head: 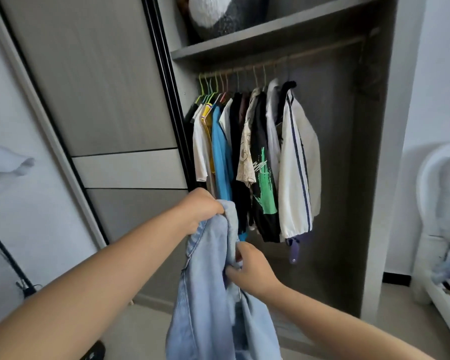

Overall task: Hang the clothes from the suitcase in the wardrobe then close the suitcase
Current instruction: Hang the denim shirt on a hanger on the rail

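1. Both grips are closed on one garment: the left hand (pixel 202 210), just below the middle of the frame, has its fingers curled round the bunched top of a light blue denim garment (pixel 213 294).
2. Lower and slightly to the right, the right hand (pixel 252 271) pinches a fold of the same denim, thumb and fingers buried in the cloth.
3. From the two hands the denim hangs down to the bottom edge of the frame, in front of the open wardrobe (pixel 374 178).
4. Across the upper middle of the frame, under a shelf (pixel 257 40), runs the wardrobe's rail (pixel 309 51).
5. Hung clothes crowd the left part of the rail; its right part is bare.
6. Among them, from left to right: a white shirt (pixel 200 152), a bright blue shirt (pixel 221 157), a black top with a green print (pixel 264 183), and a white jacket with dark stripes (pixel 299 172) at the right end of the row.
7. Several green and pale hangers (pixel 205 89) show at the left end of the rail.
8. On the shelf above sits a grey and white bundle (pixel 213 14), cut off by the top edge.
9. Filling the left of the frame is the grey sliding door (pixel 102 87).
10. At the right edge stands white furniture (pixel 431 203) with blurred cloth on it; what it is I cannot tell.
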A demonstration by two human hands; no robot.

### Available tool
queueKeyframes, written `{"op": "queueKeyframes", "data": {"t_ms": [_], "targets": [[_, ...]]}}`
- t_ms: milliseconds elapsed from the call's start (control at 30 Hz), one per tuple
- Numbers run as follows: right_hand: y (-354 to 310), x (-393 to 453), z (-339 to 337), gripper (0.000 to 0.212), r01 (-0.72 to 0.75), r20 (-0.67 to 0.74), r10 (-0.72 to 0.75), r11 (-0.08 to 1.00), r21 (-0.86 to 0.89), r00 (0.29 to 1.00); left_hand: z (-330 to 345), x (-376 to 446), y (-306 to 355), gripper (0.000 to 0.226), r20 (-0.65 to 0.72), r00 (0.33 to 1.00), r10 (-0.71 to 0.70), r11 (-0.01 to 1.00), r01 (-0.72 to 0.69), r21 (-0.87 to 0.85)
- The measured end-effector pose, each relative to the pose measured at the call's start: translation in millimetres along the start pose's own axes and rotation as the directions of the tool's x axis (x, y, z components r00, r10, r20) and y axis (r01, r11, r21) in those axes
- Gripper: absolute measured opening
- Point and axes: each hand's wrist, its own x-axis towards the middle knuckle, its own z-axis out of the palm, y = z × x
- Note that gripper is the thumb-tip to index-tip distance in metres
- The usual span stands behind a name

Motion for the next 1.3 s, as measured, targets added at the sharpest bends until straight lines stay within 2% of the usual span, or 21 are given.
{"op": "queueKeyframes", "data": {"t_ms": [67,133,233,367,433,500,533,567,600,633,700,767,800,867,967,1067,1133,1167,1233,1300], "targets": [[31,23,-34,0.035,-0.007,-0.031,0.004,0.996,-0.091,0.999,16,26,24,0.034,-0.001,1.000,0.024,1.000,-0.024,0.021],[64,44,-70,0.032,-0.073,-0.063,0.065,0.989,-0.129,0.996,30,54,37,0.027,0.009,0.999,0.036,0.999,-0.036,0.041],[99,71,-127,0.029,-0.236,-0.155,0.238,0.971,0.031,0.959,46,88,49,0.014,0.011,0.997,0.083,0.981,-0.083,0.177],[129,106,-192,0.040,-0.270,-0.175,0.307,0.941,0.205,0.936,75,127,77,0.009,-0.027,0.957,0.290,0.838,-0.240,0.490],[126,112,-213,0.040,-0.185,-0.212,0.221,0.966,0.180,0.952,83,141,82,0.029,-0.058,0.924,0.379,0.741,-0.265,0.617],[124,113,-235,0.033,-0.006,-0.245,0.013,1.000,0.030,0.970,91,161,89,0.038,-0.058,0.892,0.448,0.653,-0.282,0.703],[123,113,-247,0.026,0.092,-0.213,-0.113,0.990,-0.107,0.971,95,171,92,0.040,-0.036,0.881,0.471,0.585,-0.282,0.761],[123,113,-256,0.027,0.159,-0.156,-0.207,0.948,-0.275,0.966,97,180,94,0.041,-0.006,0.872,0.489,0.510,-0.280,0.813],[122,116,-268,0.037,0.191,-0.097,-0.258,0.875,-0.444,0.961,98,192,98,0.040,0.013,0.868,0.496,0.459,-0.275,0.845],[124,122,-279,0.044,0.199,-0.057,-0.281,0.795,-0.572,0.958,95,203,98,0.037,-0.001,0.871,0.492,0.455,-0.256,0.853],[131,141,-303,0.037,0.160,-0.098,-0.290,0.745,-0.647,0.952,89,230,99,0.021,-0.083,0.871,0.484,0.583,-0.250,0.773],[137,157,-322,0.032,0.085,-0.170,-0.237,0.785,-0.614,0.957,84,251,103,0.009,-0.200,0.858,0.474,0.763,-0.286,0.580],[141,164,-329,0.031,0.046,-0.193,-0.198,0.804,-0.593,0.961,82,261,106,0.013,-0.242,0.857,0.456,0.825,-0.305,0.476],[151,183,-342,0.030,-0.025,-0.233,-0.133,0.821,-0.571,0.963,83,287,124,0.027,-0.272,0.859,0.433,0.886,-0.351,0.302],[160,216,-354,0.021,-0.109,-0.222,-0.030,0.802,-0.587,0.975,81,325,156,0.039,-0.263,0.876,0.404,0.914,-0.398,0.081],[159,255,-364,0.019,-0.106,0.004,0.161,0.671,-0.734,0.987,77,361,190,0.032,-0.176,0.907,0.382,0.903,-0.407,-0.137],[153,277,-368,0.027,-0.123,0.145,0.368,0.613,-0.780,0.918,80,376,213,0.020,-0.171,0.893,0.416,0.870,-0.446,-0.212],[151,287,-371,0.031,-0.152,0.154,0.445,0.578,-0.802,0.882,84,383,224,0.019,-0.184,0.886,0.425,0.858,-0.459,-0.231],[147,307,-379,0.037,-0.203,0.030,0.479,0.427,-0.881,0.878,96,396,240,0.023,-0.202,0.877,0.435,0.848,-0.475,-0.236],[150,330,-393,0.041,-0.335,-0.199,0.420,0.279,-0.900,0.885,108,412,247,0.030,-0.191,0.884,0.426,0.853,-0.463,-0.243]]}}
